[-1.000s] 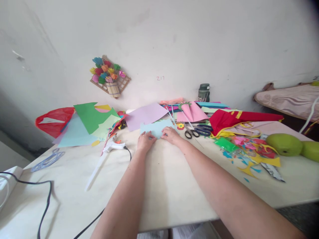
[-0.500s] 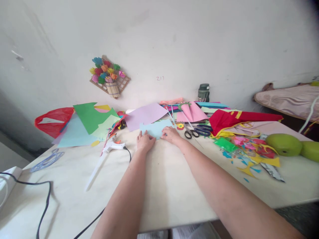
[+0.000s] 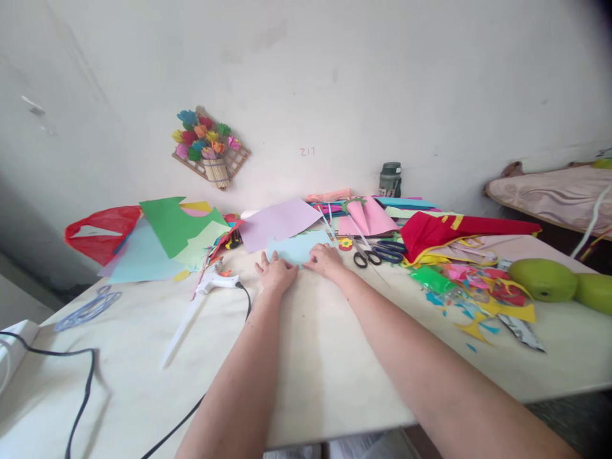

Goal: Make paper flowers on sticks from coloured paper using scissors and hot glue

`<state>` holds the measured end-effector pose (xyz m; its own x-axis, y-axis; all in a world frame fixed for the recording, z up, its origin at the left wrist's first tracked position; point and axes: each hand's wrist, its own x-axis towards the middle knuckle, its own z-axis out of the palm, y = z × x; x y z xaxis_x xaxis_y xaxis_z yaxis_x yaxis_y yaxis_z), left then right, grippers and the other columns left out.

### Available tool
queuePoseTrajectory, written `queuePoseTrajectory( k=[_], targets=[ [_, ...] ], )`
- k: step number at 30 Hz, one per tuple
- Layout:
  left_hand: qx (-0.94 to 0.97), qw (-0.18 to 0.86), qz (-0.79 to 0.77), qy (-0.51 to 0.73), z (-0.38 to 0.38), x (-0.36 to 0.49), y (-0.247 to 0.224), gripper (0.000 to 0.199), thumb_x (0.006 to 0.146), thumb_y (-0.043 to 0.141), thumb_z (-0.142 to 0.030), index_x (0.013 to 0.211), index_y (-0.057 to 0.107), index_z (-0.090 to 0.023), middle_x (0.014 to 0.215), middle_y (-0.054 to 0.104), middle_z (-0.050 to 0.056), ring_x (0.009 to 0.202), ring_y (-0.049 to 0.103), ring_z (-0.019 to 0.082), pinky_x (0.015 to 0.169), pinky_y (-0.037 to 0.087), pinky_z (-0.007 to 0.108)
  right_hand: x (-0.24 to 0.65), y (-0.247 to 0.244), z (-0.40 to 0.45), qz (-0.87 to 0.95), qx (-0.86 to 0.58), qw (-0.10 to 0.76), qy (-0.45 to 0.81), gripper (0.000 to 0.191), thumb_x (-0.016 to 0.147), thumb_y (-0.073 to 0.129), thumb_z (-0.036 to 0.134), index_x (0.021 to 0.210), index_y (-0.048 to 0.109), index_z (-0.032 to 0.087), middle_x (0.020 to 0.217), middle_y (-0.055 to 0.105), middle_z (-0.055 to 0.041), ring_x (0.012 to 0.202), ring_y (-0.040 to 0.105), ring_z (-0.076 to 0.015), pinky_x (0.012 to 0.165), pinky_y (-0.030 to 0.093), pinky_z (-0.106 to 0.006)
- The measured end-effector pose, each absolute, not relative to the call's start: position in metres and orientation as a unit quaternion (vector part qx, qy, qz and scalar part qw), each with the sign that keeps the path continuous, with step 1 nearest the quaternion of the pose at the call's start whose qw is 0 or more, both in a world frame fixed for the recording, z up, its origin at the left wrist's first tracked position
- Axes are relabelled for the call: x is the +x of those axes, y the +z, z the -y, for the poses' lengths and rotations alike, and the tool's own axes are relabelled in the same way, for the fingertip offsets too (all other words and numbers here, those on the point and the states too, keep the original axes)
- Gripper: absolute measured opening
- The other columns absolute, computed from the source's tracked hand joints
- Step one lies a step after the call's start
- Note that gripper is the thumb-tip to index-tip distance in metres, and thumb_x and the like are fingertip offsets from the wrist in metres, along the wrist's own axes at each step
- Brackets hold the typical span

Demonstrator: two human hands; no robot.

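A sheet of light blue paper (image 3: 299, 247) lies on the table in front of me, both hands at its near edge. My left hand (image 3: 276, 273) rests on its left part with fingers spread and the thumb at the near edge. My right hand (image 3: 325, 260) has curled fingers pinching the near edge towards the right. A small strip of that edge between the two thumbs seems turned up, though it is too small to tell clearly. Just beyond lies a lilac sheet (image 3: 280, 223). To the right of my right hand are black-handled scissors (image 3: 367, 258) and a small red-and-yellow paper flower (image 3: 345, 244).
A white glue gun (image 3: 217, 280) with a black cord lies left of my hands. Green paper (image 3: 179, 229) and a red bag (image 3: 102, 233) sit further left. Paper scraps (image 3: 478, 325), a red cloth (image 3: 444, 233) and green fruits (image 3: 542, 279) are at right. A bottle (image 3: 391, 180) stands behind.
My left hand has shifted slightly left and its fingers have spread wider. My right hand has moved a little left and nearer along the paper's edge.
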<state>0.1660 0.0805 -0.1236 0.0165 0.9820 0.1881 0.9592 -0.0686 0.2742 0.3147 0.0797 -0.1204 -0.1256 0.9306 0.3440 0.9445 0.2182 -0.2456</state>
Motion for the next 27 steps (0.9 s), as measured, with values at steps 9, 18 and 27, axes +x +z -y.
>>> queuePoseTrajectory(
  k=[9, 18, 27],
  targets=[
    [0.741, -0.1, -0.631, 0.207, -0.052, 0.185, -0.1, 0.03, 0.071, 0.045, -0.019, 0.099, 0.055, -0.015, 0.136, 0.03, 0.011, 0.13, 0.002, 0.028, 0.102, -0.004, 0.049, 0.313, -0.118, -0.081, 0.749, -0.625, 0.217, -0.007, 0.024, 0.069, 0.06, 0.042, 0.062, 0.062, 0.02, 0.093, 0.059, -0.0079, 0.091, 0.048, -0.0229, 0.075, 0.035, -0.032],
    [0.773, -0.034, -0.625, 0.102, -0.03, 0.216, -0.098, 0.029, 0.078, 0.031, -0.015, 0.102, 0.048, -0.015, 0.086, 0.063, 0.012, 0.085, 0.06, 0.02, 0.082, 0.036, 0.033, 0.313, -0.118, -0.08, 0.742, -0.637, 0.209, -0.011, 0.02, 0.075, 0.049, 0.03, 0.066, 0.063, 0.018, 0.095, 0.059, -0.0105, 0.092, 0.048, -0.0243, 0.074, 0.034, -0.034],
    [0.802, -0.055, -0.591, 0.068, -0.033, 0.211, -0.107, 0.041, 0.074, 0.034, -0.009, 0.114, 0.041, -0.003, 0.093, 0.06, 0.019, 0.096, 0.055, 0.023, 0.087, 0.033, 0.033, 0.32, -0.117, -0.082, 0.747, -0.626, 0.222, 0.029, 0.017, 0.071, 0.057, 0.032, 0.062, 0.064, 0.019, 0.097, 0.061, -0.0055, 0.091, 0.049, -0.0212, 0.074, 0.035, -0.03]
  ],
)
